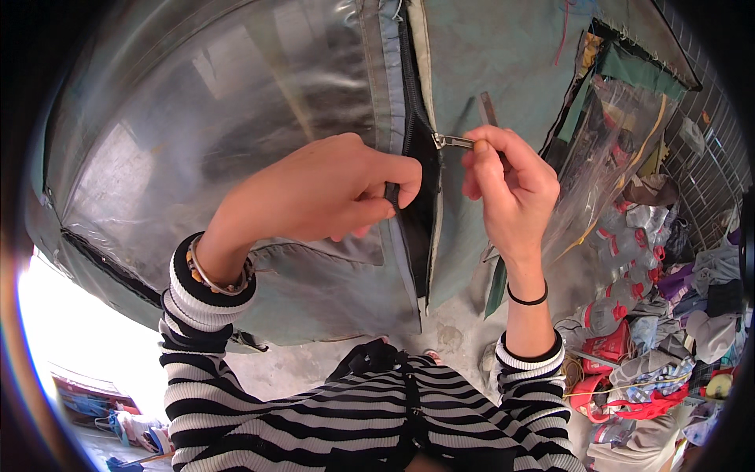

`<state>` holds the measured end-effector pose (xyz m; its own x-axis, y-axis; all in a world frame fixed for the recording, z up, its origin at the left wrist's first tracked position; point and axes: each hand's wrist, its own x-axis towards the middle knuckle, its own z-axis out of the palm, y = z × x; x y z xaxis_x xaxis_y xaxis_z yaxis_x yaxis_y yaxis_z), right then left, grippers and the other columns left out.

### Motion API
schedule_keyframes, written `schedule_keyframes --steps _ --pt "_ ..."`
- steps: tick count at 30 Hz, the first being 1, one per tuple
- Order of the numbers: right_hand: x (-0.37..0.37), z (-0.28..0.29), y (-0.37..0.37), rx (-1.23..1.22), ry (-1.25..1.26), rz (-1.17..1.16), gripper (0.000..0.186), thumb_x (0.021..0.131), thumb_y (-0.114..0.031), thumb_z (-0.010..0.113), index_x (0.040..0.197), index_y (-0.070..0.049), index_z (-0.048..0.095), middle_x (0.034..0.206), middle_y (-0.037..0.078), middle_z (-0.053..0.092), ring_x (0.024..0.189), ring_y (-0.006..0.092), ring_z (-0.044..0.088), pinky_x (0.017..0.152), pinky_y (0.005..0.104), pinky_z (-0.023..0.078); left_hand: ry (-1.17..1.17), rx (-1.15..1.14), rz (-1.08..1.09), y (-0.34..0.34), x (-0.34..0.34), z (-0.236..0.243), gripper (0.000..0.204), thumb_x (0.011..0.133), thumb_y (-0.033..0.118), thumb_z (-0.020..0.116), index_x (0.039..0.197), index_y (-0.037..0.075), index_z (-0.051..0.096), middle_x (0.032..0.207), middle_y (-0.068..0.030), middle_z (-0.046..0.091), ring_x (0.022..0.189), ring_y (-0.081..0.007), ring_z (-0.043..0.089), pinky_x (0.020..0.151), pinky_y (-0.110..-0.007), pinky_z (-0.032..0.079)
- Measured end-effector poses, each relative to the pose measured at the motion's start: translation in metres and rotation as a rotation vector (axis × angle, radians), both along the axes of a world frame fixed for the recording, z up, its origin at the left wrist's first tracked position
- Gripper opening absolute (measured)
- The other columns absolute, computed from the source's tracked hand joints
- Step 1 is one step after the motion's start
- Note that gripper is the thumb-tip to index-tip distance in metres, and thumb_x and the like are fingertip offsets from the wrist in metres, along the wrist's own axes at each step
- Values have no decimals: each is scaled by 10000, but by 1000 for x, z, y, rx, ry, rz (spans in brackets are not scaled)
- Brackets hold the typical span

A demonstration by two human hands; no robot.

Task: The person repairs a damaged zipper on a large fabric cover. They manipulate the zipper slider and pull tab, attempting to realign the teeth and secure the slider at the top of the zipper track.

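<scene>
A large grey-green fabric cover (503, 71) with a clear plastic window (259, 86) spreads before me, split by a black zipper (410, 86) that gapes toward its lower end. Bent over the left edge of the gap, my left hand (322, 189) is closed, pinching a bit of the black zipper tape between thumb and fingers. Across the gap my right hand (507, 177) pinches a silver zipper pull (454, 141) at the right edge. A flat grey metal strip (487, 108) sticks up behind those fingers; whether they hold it too is hidden.
To the right, a pile of clothes (661, 370), red-capped plastic bottles (609, 311) and bags lies beside a wire mesh panel (708, 141). Another clear plastic panel (605, 149) hangs at the cover's right side. Concrete floor (452, 330) shows below the cover; more cloth (138, 433) lies lower left.
</scene>
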<state>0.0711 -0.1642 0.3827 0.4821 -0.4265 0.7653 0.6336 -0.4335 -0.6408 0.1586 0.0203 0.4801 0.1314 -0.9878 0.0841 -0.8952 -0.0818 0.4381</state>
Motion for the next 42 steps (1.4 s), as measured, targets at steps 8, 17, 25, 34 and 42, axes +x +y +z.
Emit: schedule_keyframes --steps 8,17,25,34,42 --pt "1 0 2 15 27 -25 102 917 7 575 955 64 650 739 40 600 544 70 572 487 204 449 -81 -65 -94 3 3 5 25 805 45 521 824 60 525 506 -84 528 459 -245 551 500 -368 403" --pt "1 -3 1 -36 18 -20 132 965 -21 565 1016 56 660 762 50 635 544 73 552 470 215 421 -546 -234 -49 -1 11 -12 65 820 79 618 849 76 560 631 -115 561 673 -334 600 619 -428 436" --pt "1 -5 3 -40 20 -44 128 964 -14 563 1010 59 657 767 53 634 546 71 555 467 212 420 -671 -298 -68 -12 34 -17 97 823 68 636 894 64 570 664 -117 581 678 -337 614 606 -444 458" --pt "1 -8 3 -38 22 -46 128 964 -11 559 1011 60 655 777 53 633 548 71 555 468 209 419 -854 -424 -80 -12 35 -7 143 782 21 617 907 59 558 624 -110 556 638 -314 614 569 -412 456" --pt "5 -4 10 153 41 72 100 932 -2 587 979 58 652 799 53 637 592 75 604 511 200 482 -908 -354 -34 -10 38 -13 141 791 43 601 902 84 526 623 -73 557 593 -282 611 507 -387 440"
